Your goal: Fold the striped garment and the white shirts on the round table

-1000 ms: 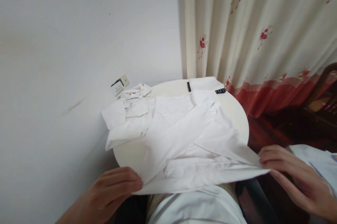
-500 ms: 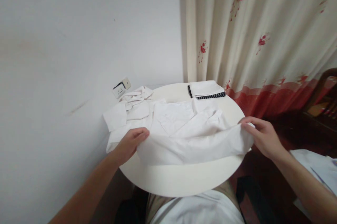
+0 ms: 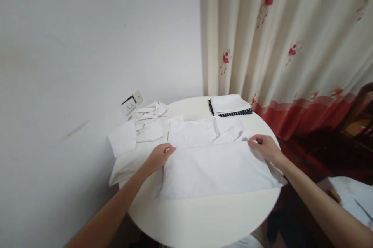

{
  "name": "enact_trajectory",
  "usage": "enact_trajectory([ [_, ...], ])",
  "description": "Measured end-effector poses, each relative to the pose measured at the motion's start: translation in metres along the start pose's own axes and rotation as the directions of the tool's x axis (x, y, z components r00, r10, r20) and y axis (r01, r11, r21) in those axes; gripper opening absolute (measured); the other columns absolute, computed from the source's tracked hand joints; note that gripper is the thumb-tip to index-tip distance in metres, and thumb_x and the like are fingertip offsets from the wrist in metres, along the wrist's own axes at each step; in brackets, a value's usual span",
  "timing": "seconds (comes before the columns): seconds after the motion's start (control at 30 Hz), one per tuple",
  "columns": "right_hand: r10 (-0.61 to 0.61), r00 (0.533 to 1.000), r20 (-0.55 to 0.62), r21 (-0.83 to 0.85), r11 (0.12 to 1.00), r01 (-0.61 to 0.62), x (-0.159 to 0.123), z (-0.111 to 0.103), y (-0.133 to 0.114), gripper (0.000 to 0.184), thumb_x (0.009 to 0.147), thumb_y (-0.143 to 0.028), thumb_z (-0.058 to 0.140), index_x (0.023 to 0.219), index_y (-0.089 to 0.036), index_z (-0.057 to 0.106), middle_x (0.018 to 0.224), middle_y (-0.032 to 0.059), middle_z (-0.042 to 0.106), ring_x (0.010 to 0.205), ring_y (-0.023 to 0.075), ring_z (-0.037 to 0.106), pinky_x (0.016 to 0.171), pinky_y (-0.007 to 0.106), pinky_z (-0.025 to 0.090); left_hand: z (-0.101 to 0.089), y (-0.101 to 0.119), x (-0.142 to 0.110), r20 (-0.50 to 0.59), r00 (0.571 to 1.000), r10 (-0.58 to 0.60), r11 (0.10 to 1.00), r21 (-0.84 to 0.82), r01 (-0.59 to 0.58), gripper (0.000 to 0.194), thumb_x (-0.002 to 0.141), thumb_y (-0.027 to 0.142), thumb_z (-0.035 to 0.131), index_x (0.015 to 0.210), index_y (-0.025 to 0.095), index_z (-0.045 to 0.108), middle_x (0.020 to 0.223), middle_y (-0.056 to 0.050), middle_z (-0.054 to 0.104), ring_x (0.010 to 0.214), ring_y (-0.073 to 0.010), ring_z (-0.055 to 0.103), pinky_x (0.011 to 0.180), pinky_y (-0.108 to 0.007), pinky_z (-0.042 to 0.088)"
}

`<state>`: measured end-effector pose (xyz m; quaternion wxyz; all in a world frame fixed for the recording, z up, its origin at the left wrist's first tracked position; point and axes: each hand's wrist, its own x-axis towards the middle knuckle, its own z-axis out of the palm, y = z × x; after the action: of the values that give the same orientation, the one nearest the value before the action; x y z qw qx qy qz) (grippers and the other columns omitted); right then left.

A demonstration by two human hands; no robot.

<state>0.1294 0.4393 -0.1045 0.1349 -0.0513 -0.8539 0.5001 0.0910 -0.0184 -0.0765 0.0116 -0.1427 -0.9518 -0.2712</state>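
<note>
Left hand (image 3: 159, 156): thumb and fingertips pinched together on the left end of the turned-over edge of the white garment (image 3: 215, 171). Right hand (image 3: 265, 148): same kind of pinch, right end of that edge. Pressure: can't tell. Garment is mid-table, front panel doubled toward the far side, upper part creased beyond the hands.

Risks, my guess: uneven pull between hands could skew the fold, since the right side flares out. Near right corner reaches the table (image 3: 204, 220) rim; its weight could drag that side off line. Letting go early could let the edge spring back or slump, thin limp fabric. Creases at the far right, by the right fingertips, could get trapped under the layer.

Left: rumpled white cloth (image 3: 124, 139) close beside the garment, part past the rim; left forearm could snag it. Far right: folded cloth (image 3: 230, 104) with black patterned trim, apart from both hands, low risk unless the garment is pushed far.
</note>
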Motion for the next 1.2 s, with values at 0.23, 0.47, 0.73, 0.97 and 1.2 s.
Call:
enact_trajectory([
  [0.23,-0.102,0.992,0.069,-0.324,0.938,0.119,0.01,0.011,0.003,0.022,0.08,-0.034,0.056,0.079,-0.019,0.072,0.08,0.007,0.075,0.076,0.0226,0.067,0.074,0.031,0.047,0.014,0.01,0.008,-0.002,1.0,0.016,0.958,0.285,-0.015,0.028,0.097,0.032,0.045,0.093,0.019,0.069,0.104,-0.009,0.073,0.1,-0.0239,0.066,0.095,-0.035,0.046],
  [0.47,-0.248,0.964,0.092,-0.53,0.808,0.258,0.008,0.011,-0.007,0.028,0.09,-0.031,0.051,0.096,-0.016,0.073,0.102,0.0159,0.073,0.097,0.0288,0.066,0.092,0.039,0.047,0.01,0.072,0.025,0.042,0.954,0.296,0.928,0.224,-0.298,0.033,0.101,0.028,0.045,0.126,0.016,0.063,0.13,-0.012,0.065,0.122,-0.0255,0.059,0.108,-0.04,0.04],
  [0.73,-0.444,0.882,0.16,-0.421,0.777,0.468,-0.027,0.015,-0.047,0.025,0.095,-0.026,0.047,0.102,-0.019,0.07,0.111,0.0131,0.067,0.104,0.0283,0.061,0.096,0.045,0.048,0.061,0.112,0.066,0.367,0.871,0.326,0.936,-0.253,-0.244,0.029,0.091,0.028,0.059,0.112,0.011,0.071,0.117,-0.013,0.074,0.108,-0.0255,0.068,0.096,-0.033,0.049],
  [0.97,-0.447,0.874,0.189,-0.33,0.809,0.486,-0.048,0.021,-0.066,0.025,0.096,-0.022,0.045,0.107,-0.019,0.068,0.112,0.0124,0.067,0.106,0.0274,0.062,0.098,0.046,0.05,0.057,0.122,0.059,0.348,0.879,0.327,0.933,0.029,-0.358,0.029,0.091,0.022,0.061,0.118,0.015,0.068,0.12,-0.013,0.071,0.114,-0.0281,0.065,0.102,-0.04,0.047],
  [1.2,-0.445,0.812,0.378,-0.482,0.654,0.583,-0.062,0.085,-0.078,0.061,0.093,-0.014,0.038,0.154,-0.008,0.038,0.153,0.0204,0.045,0.143,0.0338,0.039,0.115,0.056,0.035,0.097,0.138,0.008,0.2,0.808,0.553,0.766,0.259,-0.588,0.054,0.098,0.016,0.037,0.152,0.007,0.036,0.156,-0.02,0.041,0.149,-0.0279,0.032,0.123,-0.047,0.023],
])
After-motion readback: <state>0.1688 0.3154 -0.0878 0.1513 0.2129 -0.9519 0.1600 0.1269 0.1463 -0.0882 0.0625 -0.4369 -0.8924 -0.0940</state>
